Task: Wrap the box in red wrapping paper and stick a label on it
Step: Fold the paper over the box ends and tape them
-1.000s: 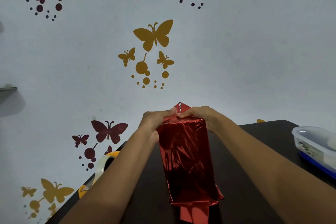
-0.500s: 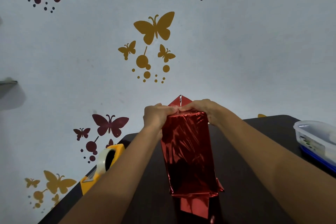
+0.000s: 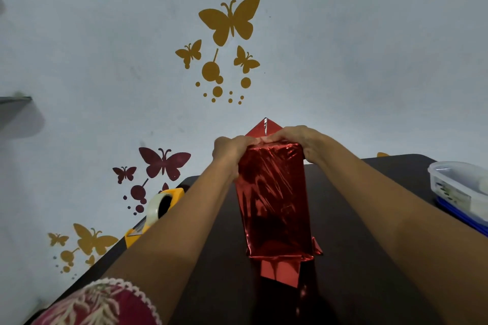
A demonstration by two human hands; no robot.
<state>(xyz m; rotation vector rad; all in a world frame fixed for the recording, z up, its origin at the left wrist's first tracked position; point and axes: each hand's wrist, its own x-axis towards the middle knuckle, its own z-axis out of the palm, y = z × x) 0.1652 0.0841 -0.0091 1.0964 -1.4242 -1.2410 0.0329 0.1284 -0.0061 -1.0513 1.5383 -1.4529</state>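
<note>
A long box covered in shiny red wrapping paper [image 3: 274, 200] lies lengthwise on the dark table [image 3: 351, 258]. At its far end a pointed triangular flap [image 3: 264, 128] sticks up. My left hand [image 3: 230, 149] grips the far left corner of the paper with curled fingers. My right hand [image 3: 299, 140] curls over the far right corner, and the fingertips of both hands meet at the flap's base. The near end shows a folded flap lying on the table. No label is in view.
A yellow tape dispenser with clear tape [image 3: 159, 208] sits at the table's left edge beside my left forearm. A clear plastic container with a blue lid underneath [image 3: 459, 190] stands at the right edge. The wall with butterfly stickers rises right behind the table.
Both hands stay at the far end of the box, pressing the paper fold slightly tighter. The camera has tilted down, so the table and dispenser show more.
</note>
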